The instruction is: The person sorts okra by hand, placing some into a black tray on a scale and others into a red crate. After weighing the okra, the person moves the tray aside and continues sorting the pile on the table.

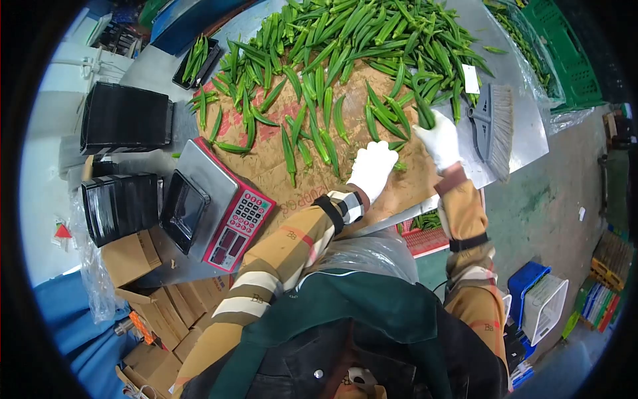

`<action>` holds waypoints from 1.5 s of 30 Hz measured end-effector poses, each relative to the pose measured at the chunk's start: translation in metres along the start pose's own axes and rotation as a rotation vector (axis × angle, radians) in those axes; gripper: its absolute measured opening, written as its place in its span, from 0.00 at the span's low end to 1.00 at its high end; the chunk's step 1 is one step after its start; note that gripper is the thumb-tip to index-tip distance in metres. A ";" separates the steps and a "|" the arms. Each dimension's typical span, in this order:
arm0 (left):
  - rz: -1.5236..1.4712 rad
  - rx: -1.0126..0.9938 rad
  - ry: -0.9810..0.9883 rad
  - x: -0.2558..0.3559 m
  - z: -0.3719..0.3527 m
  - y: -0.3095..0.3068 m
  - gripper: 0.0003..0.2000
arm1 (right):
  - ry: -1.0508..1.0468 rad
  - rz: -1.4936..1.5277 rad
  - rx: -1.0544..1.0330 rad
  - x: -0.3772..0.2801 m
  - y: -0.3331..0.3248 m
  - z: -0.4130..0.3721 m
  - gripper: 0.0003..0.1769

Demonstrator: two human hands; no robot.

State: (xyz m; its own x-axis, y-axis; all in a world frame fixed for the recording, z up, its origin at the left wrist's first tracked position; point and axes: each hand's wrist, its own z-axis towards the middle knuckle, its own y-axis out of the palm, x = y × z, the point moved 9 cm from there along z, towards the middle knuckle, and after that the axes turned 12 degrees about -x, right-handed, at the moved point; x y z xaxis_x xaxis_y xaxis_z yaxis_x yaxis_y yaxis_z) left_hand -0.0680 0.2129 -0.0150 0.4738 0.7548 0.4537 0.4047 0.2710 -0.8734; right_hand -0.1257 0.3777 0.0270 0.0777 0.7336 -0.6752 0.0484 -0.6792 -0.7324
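My right hand [440, 141], in a white glove, grips okra [424, 114] at the right side of the table, with the green pods sticking out past the fingers. My left hand [373, 170], also gloved in white, is closed low over the cardboard sheet [266, 174]; its fingers are curled under, so what they hold, if anything, is hidden. A bit of green shows just right of it. Loose okra pods [325, 143] lie scattered ahead of both hands, and a large okra heap [345, 33] covers the far part of the table.
At left stand a red-edged scale [242, 226] with a black tray [186, 207] on it, and stacked black trays [126, 118]. A filled black tray [197, 63] sits farther back. To the right are a grey brush [490, 130] and a green crate [561, 50].
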 end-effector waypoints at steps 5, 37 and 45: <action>0.026 -0.016 -0.133 -0.015 -0.015 0.000 0.08 | 0.079 -0.256 0.017 0.009 0.053 0.035 0.19; -1.507 0.135 -0.241 -0.138 -0.200 -0.138 0.32 | 0.317 1.811 -0.881 -0.242 0.225 -0.102 0.16; -1.002 0.192 -0.436 -0.235 -0.333 -0.279 0.30 | 0.192 1.774 -1.147 -0.442 0.329 -0.116 0.25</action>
State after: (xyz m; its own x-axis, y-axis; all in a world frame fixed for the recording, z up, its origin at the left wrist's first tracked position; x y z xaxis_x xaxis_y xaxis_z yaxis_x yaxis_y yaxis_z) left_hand -0.0320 -0.2388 0.1811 -0.3315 0.2776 0.9017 0.3047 0.9360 -0.1762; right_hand -0.0285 -0.1724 0.0946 0.7875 -0.5090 -0.3474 0.2585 -0.2389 0.9360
